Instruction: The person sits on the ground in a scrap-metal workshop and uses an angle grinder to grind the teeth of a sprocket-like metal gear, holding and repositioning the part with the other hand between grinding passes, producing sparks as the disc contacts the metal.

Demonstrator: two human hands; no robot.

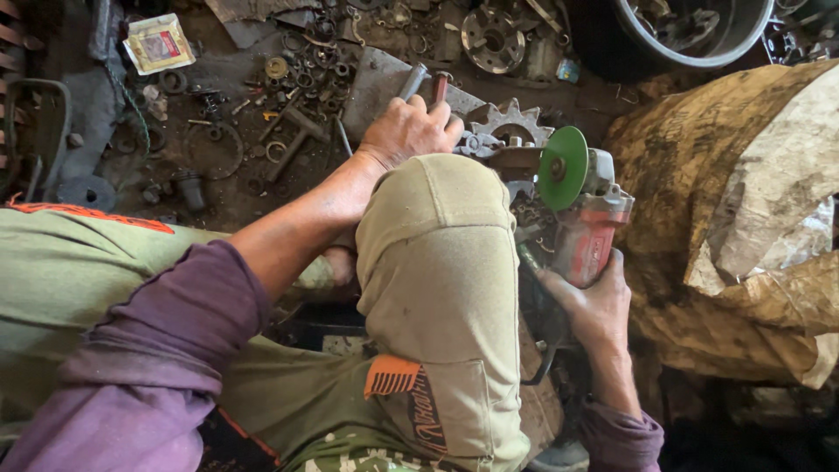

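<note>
My right hand grips the red body of an angle grinder with a green disc, held just right of my raised knee. The disc sits against a rusty metal piece beside a toothed sprocket. My left hand reaches past the knee and is closed around the handles of a plier-like tool, one handle grey, one red. The tool's jaws are hidden behind the hand and knee.
The dirty floor holds several rings, washers and bolts, a round flange, a small packet and a metal basin at the top right. A crumpled brown sack fills the right side.
</note>
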